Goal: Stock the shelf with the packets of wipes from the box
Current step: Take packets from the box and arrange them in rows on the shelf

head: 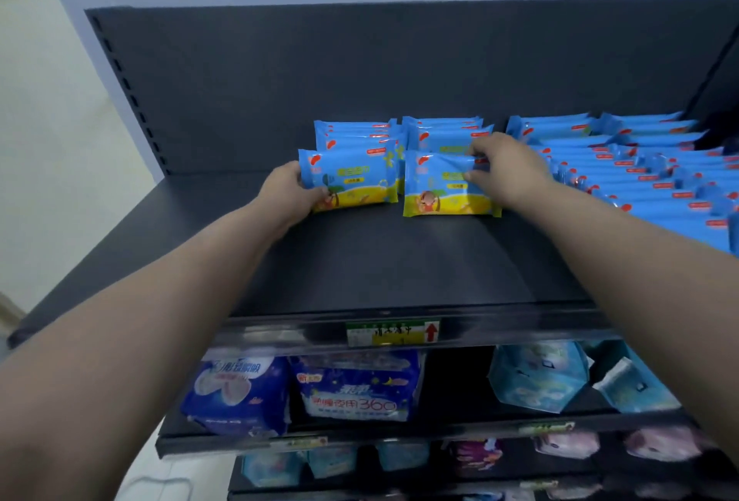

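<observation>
On the dark top shelf [380, 260] stand rows of blue and yellow packets of wipes. My left hand [290, 190] grips the left edge of the front packet [352, 180] of the left row. My right hand [508, 170] pinches the upper right corner of the front packet [444, 190] of the neighbouring row. Both packets stand leaning back against the packets [440, 132] behind them. The box is not in view.
To the right, several longer rows of the same wipes [640, 164] fill the shelf. A price label [394, 332] sits on the shelf's front rail. Lower shelves hold blue packs [356, 388] and other goods. The dark back panel [360, 68] rises behind the rows.
</observation>
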Demonstrator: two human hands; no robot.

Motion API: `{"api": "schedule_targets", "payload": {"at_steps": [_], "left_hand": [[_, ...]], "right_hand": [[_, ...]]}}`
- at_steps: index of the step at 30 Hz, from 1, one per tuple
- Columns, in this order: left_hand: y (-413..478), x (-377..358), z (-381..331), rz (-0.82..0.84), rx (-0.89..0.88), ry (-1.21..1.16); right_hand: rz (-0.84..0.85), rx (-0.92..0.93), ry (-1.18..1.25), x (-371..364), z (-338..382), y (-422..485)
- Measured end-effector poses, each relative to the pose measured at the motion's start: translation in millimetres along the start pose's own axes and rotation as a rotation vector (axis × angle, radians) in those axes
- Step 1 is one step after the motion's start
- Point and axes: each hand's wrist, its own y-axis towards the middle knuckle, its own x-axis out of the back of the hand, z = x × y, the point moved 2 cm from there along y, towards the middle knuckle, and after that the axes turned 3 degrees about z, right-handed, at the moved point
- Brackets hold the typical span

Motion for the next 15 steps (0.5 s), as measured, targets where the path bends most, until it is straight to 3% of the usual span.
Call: {"api": "schedule_targets", "payload": {"at_steps": [11, 15], "left_hand": [[21.2, -14.5, -8.0, -0.036, -0.050, 0.225], [17.8, -16.3, -11.0, -0.031, -0.009, 0.178]], "right_hand": [[-0.101, 0.035, -0.047, -15.6, -4.6, 13.6], [-0.025, -0.016, -0.038, -17.3, -6.0, 13.3]]}}
